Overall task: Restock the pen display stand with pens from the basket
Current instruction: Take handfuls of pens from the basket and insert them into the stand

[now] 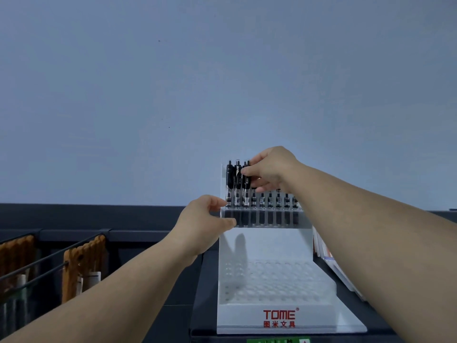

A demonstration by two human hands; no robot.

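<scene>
A white acrylic pen display stand (pixel 265 246) marked TOME sits on a dark shelf, with a raised upper tier and a lower tier of vacant holes (pixel 269 280). Several black pens (pixel 232 184) stand upright in the upper tier's row. My right hand (pixel 269 169) reaches over that row and pinches one black pen (pixel 246 180), third from the left, near its top. My left hand (pixel 206 219) grips the upper tier's left front corner, thumb under, fingers on top. No basket is in view.
At the left, dark wire-divided shelf bins (pixel 49 263) hold brown wooden items (pixel 81 266) with paper tags. To the right of the stand lies a stack of thin white and coloured booklets (pixel 329 258). A plain grey-blue wall fills the upper view.
</scene>
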